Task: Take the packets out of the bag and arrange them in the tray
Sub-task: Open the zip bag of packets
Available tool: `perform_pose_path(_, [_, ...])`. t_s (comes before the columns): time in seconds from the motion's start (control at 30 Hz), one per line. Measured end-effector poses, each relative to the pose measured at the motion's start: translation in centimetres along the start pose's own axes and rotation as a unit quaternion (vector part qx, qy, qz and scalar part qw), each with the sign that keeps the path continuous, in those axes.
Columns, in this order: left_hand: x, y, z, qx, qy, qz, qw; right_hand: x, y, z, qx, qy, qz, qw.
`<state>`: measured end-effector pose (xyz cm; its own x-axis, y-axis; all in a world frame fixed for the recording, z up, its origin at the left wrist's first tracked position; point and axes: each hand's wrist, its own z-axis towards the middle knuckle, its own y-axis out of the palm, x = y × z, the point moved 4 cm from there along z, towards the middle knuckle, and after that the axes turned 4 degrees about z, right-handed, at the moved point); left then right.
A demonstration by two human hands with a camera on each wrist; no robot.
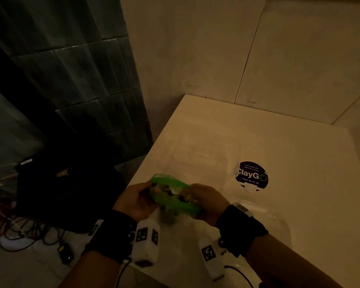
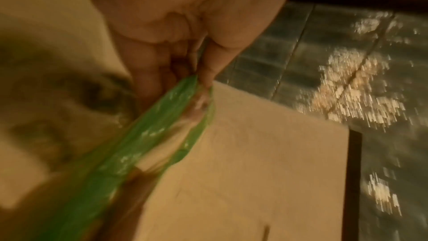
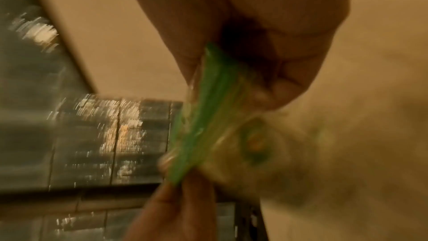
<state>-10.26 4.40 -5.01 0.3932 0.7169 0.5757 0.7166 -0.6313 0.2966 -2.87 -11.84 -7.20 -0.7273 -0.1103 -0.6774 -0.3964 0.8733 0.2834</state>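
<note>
A clear bag with a green zip rim (image 1: pixel 170 194) hangs above the white table's near-left corner, its mouth pulled apart. My left hand (image 1: pixel 136 201) pinches the rim's left end and my right hand (image 1: pixel 204 199) pinches its right end. Several small packets (image 1: pixel 164 189) show dimly inside the mouth. The left wrist view shows fingers (image 2: pixel 203 61) clamped on the green rim (image 2: pixel 148 135); it is blurred. The right wrist view shows the rim (image 3: pixel 208 109) pinched by my right hand, with a blurred packet (image 3: pixel 254 144) inside. A clear plastic tray (image 1: pixel 206 154) lies on the table beyond the bag, barely visible.
A round dark sticker (image 1: pixel 252 177) marks the white table (image 1: pixel 299 183) right of the tray. A second clear plastic piece (image 1: pixel 274 221) lies near my right wrist. Left of the table sit a black bag (image 1: pixel 56 183) and cables (image 1: pixel 25 233) on the floor. Walls stand behind.
</note>
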Motion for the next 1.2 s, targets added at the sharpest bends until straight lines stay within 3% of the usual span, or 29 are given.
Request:
perform_pose_path(0.07, [-0.6, 1.0, -0.5, -0.049, -0.028, 0.003, 0.998, 0.1, 0.0, 0.0, 0.011, 0.017, 0.000, 1.000])
perform_pose_path(0.17, [-1.1, 1.8, -0.8, -0.088, -0.032, 0.007, 0.996, -0.2, 0.4, 0.3, -0.027, 0.064, 0.085, 0.994])
perform_pose_path(0.37, [-1.3, 2.9, -1.1, -0.168, -0.017, 0.054, 0.984, -1.0, 1.0, 0.1, -0.078, 0.070, 0.193, 0.976])
perform_pose_path(0.43, [-1.5, 3.4, -1.2, -0.206, -0.017, 0.037, 0.978, -0.5, 0.8, 0.3, -0.054, 0.066, 0.202, 0.976])
perform_pose_path(0.47, [-1.6, 3.9, -1.6, -0.254, -0.019, -0.004, 0.967, -0.2, 0.3, 0.3, -0.018, 0.059, 0.187, 0.981])
perform_pose_path(0.5, [-1.8, 3.3, -1.0, -0.260, -0.020, -0.030, 0.965, 0.0, -0.3, 0.2, 0.022, 0.052, 0.153, 0.987])
perform_pose_path(0.6, [-2.7, 1.3, 1.6, -0.147, -0.009, -0.053, 0.988, 0.3, -1.3, -0.1, 0.076, 0.037, 0.069, 0.994])
perform_pose_path(0.67, [-3.4, 0.9, 2.0, -0.129, 0.020, -0.036, 0.991, 0.3, -1.6, 0.0, 0.086, 0.019, 0.075, 0.993])
perform_pose_path(0.77, [-4.0, 0.3, 2.4, -0.086, 0.051, 0.028, 0.995, 0.0, -1.7, -0.2, 0.063, -0.005, 0.191, 0.980])
perform_pose_path(0.9, [-4.1, -0.2, 2.4, -0.069, 0.083, 0.154, 0.982, -0.1, -1.6, 0.1, 0.030, 0.027, 0.345, 0.938])
perform_pose_path(1.0, [-4.2, -0.3, 2.4, -0.042, 0.094, 0.203, 0.974, 0.3, -1.1, 0.3, 0.030, 0.035, 0.384, 0.922])
perform_pose_path(1.1, [-3.4, -0.8, 2.8, -0.001, 0.123, 0.209, 0.970, 1.3, -0.5, -0.1, 0.011, 0.048, 0.309, 0.950])
perform_pose_path(1.2, [-2.7, -0.9, 3.4, 0.019, 0.120, 0.123, 0.985, 1.7, -1.2, 0.0, 0.046, 0.027, 0.175, 0.983])
